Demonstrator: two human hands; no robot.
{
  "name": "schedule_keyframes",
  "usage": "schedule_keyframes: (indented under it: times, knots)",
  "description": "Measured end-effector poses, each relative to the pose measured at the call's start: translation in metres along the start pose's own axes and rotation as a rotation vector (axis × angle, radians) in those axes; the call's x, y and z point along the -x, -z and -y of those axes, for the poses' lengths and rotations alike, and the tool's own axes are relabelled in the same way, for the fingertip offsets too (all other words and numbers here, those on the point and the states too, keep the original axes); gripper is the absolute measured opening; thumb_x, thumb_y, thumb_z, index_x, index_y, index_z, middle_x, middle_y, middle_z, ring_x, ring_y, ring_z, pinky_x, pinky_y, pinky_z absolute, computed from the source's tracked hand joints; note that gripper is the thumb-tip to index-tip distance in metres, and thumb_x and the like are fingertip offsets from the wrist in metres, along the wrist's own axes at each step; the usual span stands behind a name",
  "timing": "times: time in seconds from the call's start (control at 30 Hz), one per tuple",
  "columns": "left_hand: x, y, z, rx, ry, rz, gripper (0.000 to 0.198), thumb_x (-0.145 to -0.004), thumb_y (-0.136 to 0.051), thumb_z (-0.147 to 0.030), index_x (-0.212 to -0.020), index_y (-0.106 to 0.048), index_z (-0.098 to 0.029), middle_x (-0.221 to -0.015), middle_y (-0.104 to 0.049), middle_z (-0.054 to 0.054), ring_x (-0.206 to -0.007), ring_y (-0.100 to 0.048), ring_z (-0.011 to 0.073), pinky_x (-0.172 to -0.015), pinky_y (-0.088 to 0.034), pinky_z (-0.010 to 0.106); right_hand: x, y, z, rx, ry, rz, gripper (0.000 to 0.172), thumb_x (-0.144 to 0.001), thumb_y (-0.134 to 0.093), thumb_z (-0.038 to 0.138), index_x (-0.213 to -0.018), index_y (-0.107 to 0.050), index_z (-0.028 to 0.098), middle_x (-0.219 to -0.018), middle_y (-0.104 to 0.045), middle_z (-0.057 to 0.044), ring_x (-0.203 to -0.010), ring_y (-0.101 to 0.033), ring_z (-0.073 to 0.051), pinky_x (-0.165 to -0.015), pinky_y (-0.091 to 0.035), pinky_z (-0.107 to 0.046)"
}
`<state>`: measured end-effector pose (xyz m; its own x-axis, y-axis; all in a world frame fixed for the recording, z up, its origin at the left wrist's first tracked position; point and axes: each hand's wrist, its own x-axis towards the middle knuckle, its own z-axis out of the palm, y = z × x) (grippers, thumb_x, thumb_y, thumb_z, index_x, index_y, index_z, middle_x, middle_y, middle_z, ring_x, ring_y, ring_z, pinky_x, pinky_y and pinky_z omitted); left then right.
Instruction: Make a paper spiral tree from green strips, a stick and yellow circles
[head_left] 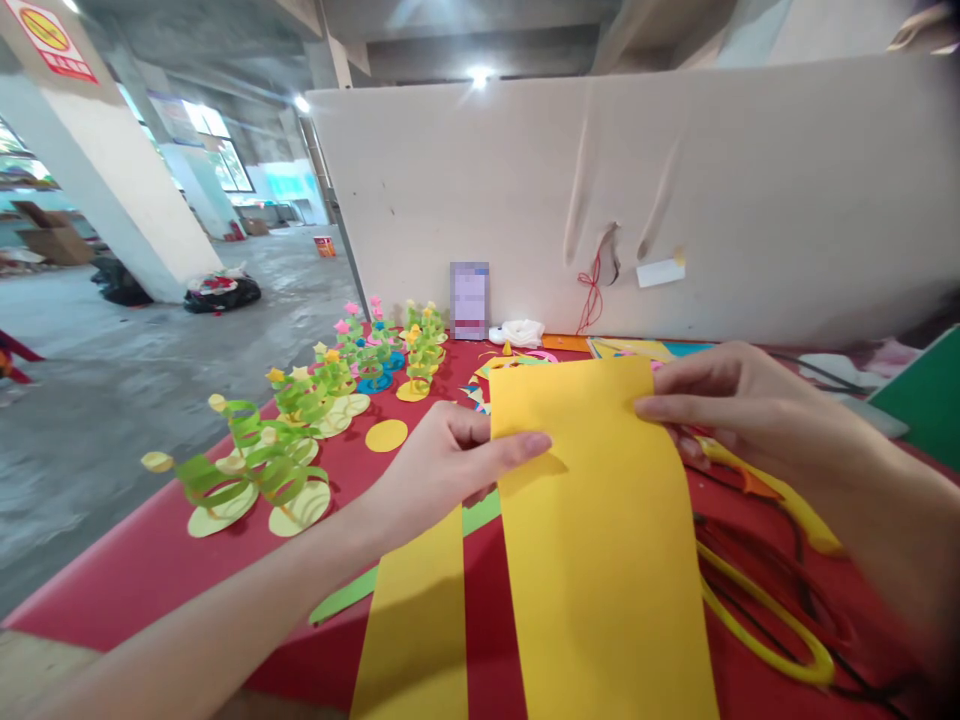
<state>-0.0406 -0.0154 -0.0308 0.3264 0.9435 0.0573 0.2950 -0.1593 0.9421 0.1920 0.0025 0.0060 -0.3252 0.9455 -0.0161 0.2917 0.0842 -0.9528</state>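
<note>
A wide sheet of yellow paper [592, 540] hangs between my two hands, its top edge level and its right side curling. My left hand [457, 455] pinches its left edge, thumb in front and fingers behind. At the upper right corner, my right hand [712, 395] grips the sheet between thumb and fingers. A second yellow paper strip [416, 620] lies on the red table to the left of the sheet, across a green strip [345, 597]. Scissors with yellow handles [765, 615] lie under my right arm, partly hidden by the sheet.
Several curled-paper flowers on round bases [300, 505] line the table's left side. A yellow paper disc [386, 435] lies near them. Behind stand a phone [469, 300] and a white roll [517, 333], against a pale upright panel [487, 180]. Paper scraps [476, 393] lie beyond my hands.
</note>
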Motion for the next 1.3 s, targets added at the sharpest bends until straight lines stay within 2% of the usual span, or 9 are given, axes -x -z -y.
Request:
schedule_keyframes:
  times: [0.1,0.2,0.4,0.6,0.83,0.93,1.1,1.2,1.3]
  knots:
    - [0.002,0.004,0.003,0.080,-0.092,0.089,0.041,-0.078,-0.051,-0.048,-0.053,-0.047,-0.015,-0.047,-0.045,-0.003,-0.043,-0.042,0.0055,-0.042,-0.034,0.017,-0.003,0.005,-0.005,-0.027,0.040,-0.036,0.020,-0.066,-0.066,0.026,-0.051,-0.059,0.015,-0.037,-0.046,0.004,-0.034,-0.044,-0.005,-0.035,-0.029,-0.017]
    - [0.003,0.007,0.006,0.137,-0.178,0.124,0.037,-0.082,-0.050,-0.040,-0.055,-0.046,-0.015,-0.052,-0.046,-0.003,-0.048,-0.042,0.0055,-0.045,-0.035,0.017,-0.005,0.012,-0.010,-0.009,0.098,-0.045,0.023,-0.063,-0.070,0.028,-0.047,-0.058,0.017,-0.034,-0.043,0.005,-0.032,-0.043,-0.005,-0.032,-0.026,-0.017]
    - [-0.002,0.001,0.005,0.263,-0.274,0.050,0.039,-0.082,-0.051,-0.028,-0.048,-0.037,-0.015,-0.045,-0.035,-0.005,-0.044,-0.037,0.0051,-0.042,-0.030,0.018,-0.004,0.012,-0.008,0.007,0.091,-0.043,0.024,-0.064,-0.069,0.029,-0.046,-0.058,0.018,-0.036,-0.048,0.003,-0.032,-0.045,-0.005,-0.033,-0.028,-0.015]
    - [-0.004,0.000,0.011,0.240,-0.265,-0.074,0.042,-0.085,-0.037,-0.046,-0.055,-0.040,-0.017,-0.054,-0.040,-0.002,-0.049,-0.038,0.0086,-0.045,-0.031,0.022,-0.005,0.004,-0.007,-0.068,0.057,-0.072,0.018,-0.060,-0.071,0.029,-0.048,-0.061,0.019,-0.033,-0.044,0.003,-0.031,-0.045,-0.007,-0.031,-0.030,-0.015]
    - [-0.003,0.000,0.005,-0.152,-0.553,-0.235,0.037,-0.087,-0.041,-0.023,-0.052,-0.030,-0.016,-0.050,-0.027,-0.004,-0.046,-0.027,0.0070,-0.044,-0.021,0.025,-0.006,0.001,-0.007,-0.120,0.033,-0.051,0.016,-0.059,-0.072,0.025,-0.047,-0.062,0.019,-0.033,-0.045,0.003,-0.030,-0.046,-0.007,-0.031,-0.033,-0.014]
    - [-0.003,0.000,0.008,-0.085,-0.577,-0.227,0.039,-0.087,-0.042,-0.021,-0.050,-0.029,-0.016,-0.049,-0.027,-0.004,-0.045,-0.028,0.0069,-0.044,-0.021,0.026,-0.005,0.001,-0.006,-0.102,0.034,-0.054,0.015,-0.059,-0.072,0.024,-0.047,-0.063,0.019,-0.033,-0.047,0.003,-0.030,-0.045,-0.006,-0.030,-0.032,-0.012]
    - [-0.006,0.001,0.015,0.174,-0.505,-0.134,0.040,-0.090,-0.034,-0.035,-0.055,-0.037,-0.017,-0.054,-0.039,-0.002,-0.051,-0.038,0.0097,-0.048,-0.028,0.026,-0.006,0.000,-0.007,-0.117,0.022,-0.036,0.014,-0.056,-0.073,0.024,-0.047,-0.063,0.019,-0.032,-0.045,0.003,-0.031,-0.046,-0.006,-0.032,-0.034,-0.013]
    - [-0.008,0.003,0.013,0.141,-0.551,-0.186,0.036,-0.090,-0.036,-0.033,-0.057,-0.035,-0.018,-0.055,-0.036,-0.003,-0.051,-0.034,0.0088,-0.048,-0.028,0.025,-0.007,0.000,-0.009,-0.113,0.015,-0.037,0.015,-0.056,-0.073,0.025,-0.047,-0.063,0.020,-0.032,-0.043,0.004,-0.031,-0.045,-0.006,-0.032,-0.035,-0.014]
    - [-0.007,0.002,0.009,-0.026,-0.592,-0.277,0.033,-0.089,-0.039,-0.022,-0.058,-0.032,-0.017,-0.056,-0.030,-0.004,-0.050,-0.029,0.0080,-0.047,-0.025,0.024,-0.006,0.000,-0.009,-0.115,0.003,-0.046,0.015,-0.056,-0.073,0.026,-0.047,-0.063,0.020,-0.032,-0.043,0.004,-0.031,-0.044,-0.006,-0.031,-0.033,-0.014]
